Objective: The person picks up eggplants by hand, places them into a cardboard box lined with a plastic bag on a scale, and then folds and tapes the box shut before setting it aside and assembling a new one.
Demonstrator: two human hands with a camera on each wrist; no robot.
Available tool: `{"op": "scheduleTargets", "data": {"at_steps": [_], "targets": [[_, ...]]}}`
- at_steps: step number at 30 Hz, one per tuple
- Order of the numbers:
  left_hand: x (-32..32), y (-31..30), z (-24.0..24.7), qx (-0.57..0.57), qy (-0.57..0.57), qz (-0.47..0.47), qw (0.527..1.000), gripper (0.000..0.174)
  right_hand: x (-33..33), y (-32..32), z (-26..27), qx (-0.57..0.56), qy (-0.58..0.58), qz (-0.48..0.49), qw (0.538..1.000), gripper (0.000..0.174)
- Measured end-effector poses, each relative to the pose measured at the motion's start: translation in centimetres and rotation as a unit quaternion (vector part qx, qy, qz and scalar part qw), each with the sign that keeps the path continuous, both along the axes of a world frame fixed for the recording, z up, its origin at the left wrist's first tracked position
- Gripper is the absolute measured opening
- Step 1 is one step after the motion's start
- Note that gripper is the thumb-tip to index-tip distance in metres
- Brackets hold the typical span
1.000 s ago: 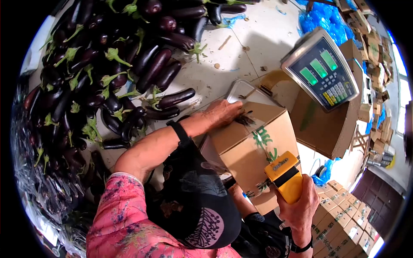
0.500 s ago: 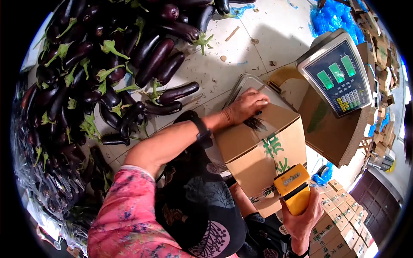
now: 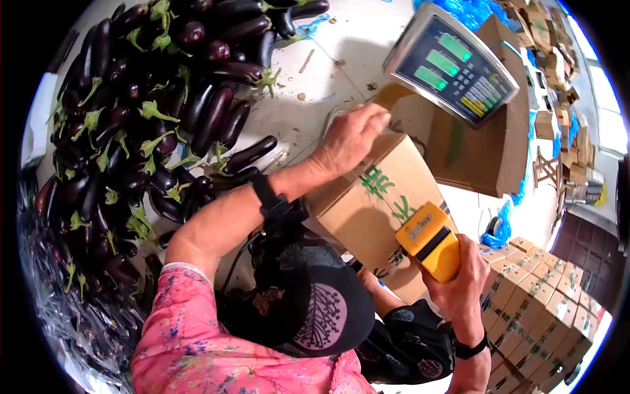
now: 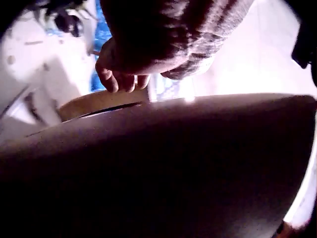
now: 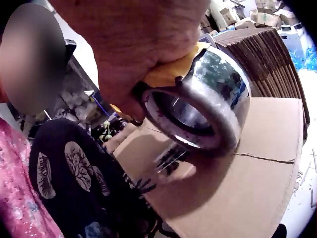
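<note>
A cardboard box (image 3: 357, 207) with green characters stands tilted in front of the person's knees. The left hand (image 3: 349, 139) is over the far edge of its top, fingers loosely bent with nothing seen in them. In the left wrist view its fingertips (image 4: 114, 85) hang just past the box's dark edge. The right hand (image 3: 457, 279) grips a yellow tape dispenser (image 3: 430, 241) against the near right side of the box. From the right wrist, a wide tape roll (image 5: 220, 82) shows on the dispenser, close over the cardboard.
Many eggplants (image 3: 213, 118) are heaped on the floor at left. A scale display (image 3: 453, 69) with lit green readouts rises behind the box, beside a larger open carton (image 3: 469, 154). Stacked boxes (image 3: 525, 295) fill the lower right. Flattened cardboard (image 5: 265, 59) stands in a row.
The left hand has lifted from the box top and moved toward its far edge. The right hand keeps hold of the tape dispenser at the box's side. The head view has shifted.
</note>
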State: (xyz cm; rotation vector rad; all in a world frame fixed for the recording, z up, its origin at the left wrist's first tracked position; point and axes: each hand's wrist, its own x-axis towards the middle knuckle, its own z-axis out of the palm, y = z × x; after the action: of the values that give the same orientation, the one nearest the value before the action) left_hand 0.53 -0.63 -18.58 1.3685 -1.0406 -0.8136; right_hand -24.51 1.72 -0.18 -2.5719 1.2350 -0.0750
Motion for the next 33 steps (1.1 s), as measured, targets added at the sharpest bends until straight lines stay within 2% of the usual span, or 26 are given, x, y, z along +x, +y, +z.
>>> {"op": "scheduleTargets", "data": {"at_steps": [1, 2, 3, 5, 7, 10, 12, 13, 15, 17, 19, 22, 24, 28, 30, 33], "targets": [[-0.2, -0.2, 2.4, -0.034, -0.064, -0.023, 0.997, 0.031, 0.1, 0.0, 0.1, -0.008, -0.01, 0.01, 1.0, 0.049], [-0.7, 0.0, 4.4, -0.027, -0.077, -0.083, 0.993, 0.028, -0.2, -0.1, -0.1, -0.013, -0.01, 0.017, 1.0, 0.047], [-2.1, -0.2, 3.2, -0.095, -0.198, -0.076, 0.973, 0.028, -0.2, -0.1, 0.0, -0.02, -0.015, 0.022, 0.999, 0.046], [-3.6, 0.0, 2.5, -0.123, -0.306, -0.06, 0.942, 0.03, -0.5, -0.3, -0.2, -0.025, -0.026, 0.03, 0.999, 0.045], [-4.2, 0.3, 3.7, -0.048, -0.284, -0.043, 0.957, 0.032, -0.7, -0.6, -0.3, -0.019, -0.003, 0.035, 0.999, 0.048], [-4.0, 0.7, 4.9, 0.063, -0.285, -0.091, 0.952, 0.04, -0.4, -1.0, 0.2, -0.007, 0.009, 0.052, 0.999, 0.049], [-3.4, -0.3, 1.6, 0.034, -0.385, -0.15, 0.91, 0.043, -1.3, -1.5, 0.6, 0.019, 0.003, 0.065, 0.998, 0.048], [-2.9, -0.2, 2.6, 0.042, -0.393, -0.153, 0.906, 0.043, -1.7, -1.6, 1.1, 0.022, 0.011, 0.067, 0.997, 0.047], [-3.7, 0.2, 5.9, 0.142, -0.329, -0.139, 0.923, 0.038, -3.9, -1.3, 2.0, 0.02, 0.059, 0.052, 0.997, 0.047], [-3.2, -0.7, 1.9, 0.072, -0.389, -0.129, 0.909, 0.043, -7.5, -1.1, 2.8, 0.02, 0.079, 0.053, 0.995, 0.046], [-3.3, -0.4, 2.8, 0.075, -0.373, -0.114, 0.918, 0.046, -11.4, -0.2, 3.5, 0.029, 0.068, 0.026, 0.997, 0.047], [-3.2, -0.2, 3.2, 0.103, -0.398, -0.106, 0.905, 0.047, -17.5, 1.3, 3.4, 0.014, 0.055, -0.008, 0.998, 0.049], [-2.5, -0.6, 2.3, 0.082, -0.406, -0.129, 0.901, 0.047, -21.4, 2.7, 2.4, 0.013, 0.068, -0.033, 0.997, 0.059], [-3.1, -0.2, 4.1, 0.089, -0.4, -0.125, 0.903, 0.047, -24.8, 3.9, -1.1, 0.011, 0.013, -0.036, 0.999, 0.058], [-3.5, -0.3, 4.7, 0.112, -0.389, -0.116, 0.907, 0.047, -25.0, 3.7, -2.5, 0.007, -0.025, -0.038, 0.999, 0.05], [-3.5, -0.4, 5.0, 0.124, -0.375, -0.124, 0.91, 0.048, -25.8, 3.4, -4.7, 0.016, -0.027, -0.037, 0.999, 0.057]]}}
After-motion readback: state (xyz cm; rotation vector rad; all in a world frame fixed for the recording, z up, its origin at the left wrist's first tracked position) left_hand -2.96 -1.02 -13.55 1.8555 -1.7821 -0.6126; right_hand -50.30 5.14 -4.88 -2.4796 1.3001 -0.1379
